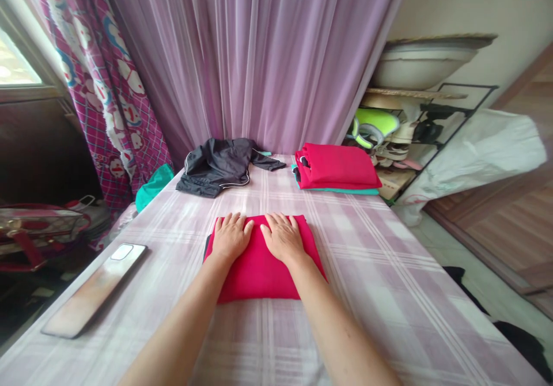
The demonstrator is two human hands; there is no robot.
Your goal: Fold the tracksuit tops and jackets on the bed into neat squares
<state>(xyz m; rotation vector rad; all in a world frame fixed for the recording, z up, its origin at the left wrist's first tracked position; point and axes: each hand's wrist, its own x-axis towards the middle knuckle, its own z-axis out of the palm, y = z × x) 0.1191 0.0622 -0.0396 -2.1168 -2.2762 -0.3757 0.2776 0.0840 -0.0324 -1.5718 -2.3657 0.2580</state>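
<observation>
A folded red garment point(259, 271) lies flat in front of me on the plaid-covered table point(371, 317). On its upper left part rests my left hand point(231, 235), palm down with the fingers stretched out. My right hand point(283, 236) lies the same way on the upper right part, thumb toward the left hand. Both hands touch the cloth and hold nothing. A bit of dark fabric peeks out at the garment's left edge.
Behind are a crumpled black garment point(220, 167) and a folded red stack point(339, 167) over green cloth. A phone point(97, 291) lies at the left. Purple curtains point(259, 57) hang at the back; a shoe rack point(406, 138) stands right.
</observation>
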